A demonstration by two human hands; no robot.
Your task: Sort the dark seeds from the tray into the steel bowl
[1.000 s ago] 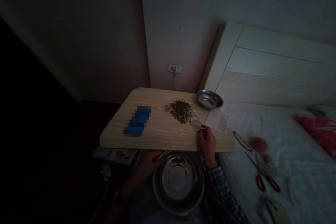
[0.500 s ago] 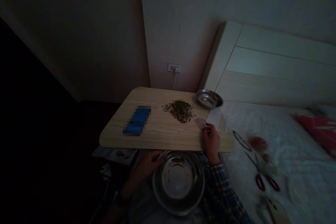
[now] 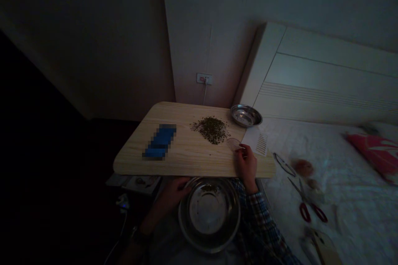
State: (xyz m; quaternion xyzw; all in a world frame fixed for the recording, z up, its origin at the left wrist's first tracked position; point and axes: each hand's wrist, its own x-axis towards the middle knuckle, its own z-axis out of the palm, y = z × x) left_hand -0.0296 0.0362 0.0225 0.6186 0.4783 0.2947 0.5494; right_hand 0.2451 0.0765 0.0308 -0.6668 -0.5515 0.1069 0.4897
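Observation:
A pile of small dark seeds [image 3: 211, 129] lies on a light wooden table [image 3: 186, 159]. My right hand [image 3: 246, 165] rests on the table just right of the pile, fingers pinched on a small clear scoop-like piece [image 3: 233, 144]. My left hand [image 3: 174, 192] grips the left rim of a large steel bowl [image 3: 209, 213] held below the table's near edge; a few seeds lie in it.
A small steel dish [image 3: 245, 116] stands at the table's far right corner, a white comb-like card [image 3: 256, 140] beside it. A blue object [image 3: 160, 142] lies on the left. Red-handled scissors [image 3: 306, 207], glasses [image 3: 283, 164] and a red pillow [image 3: 373, 149] lie on the bed.
My right hand with the clear piece shifted a little away from the pile and back beside it. The left hand and bowl stayed put.

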